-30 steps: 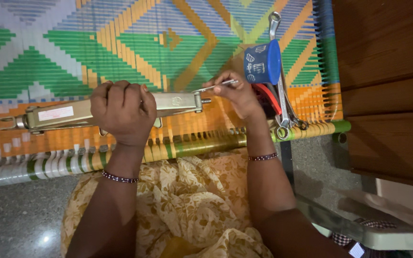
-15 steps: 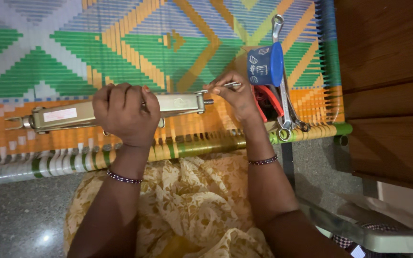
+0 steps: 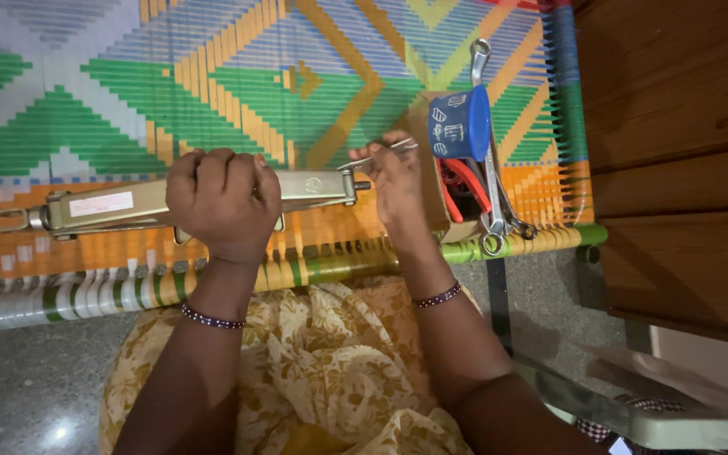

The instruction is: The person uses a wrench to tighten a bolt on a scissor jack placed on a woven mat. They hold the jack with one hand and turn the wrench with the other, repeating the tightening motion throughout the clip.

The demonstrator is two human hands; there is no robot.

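Left hand (image 3: 222, 202) clamped round brass jack (image 3: 128, 202) lying across woven cot (image 3: 86, 93), right hand (image 3: 398, 181) pinching thin rod (image 3: 377, 156) at jack's right end, tool box (image 3: 457, 177) just right; fitting seemingly unfinished.

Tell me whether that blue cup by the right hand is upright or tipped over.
Tipped. The blue cup lies on its side atop the cardboard box, beside the right hand; which end is its mouth, cannot tell.
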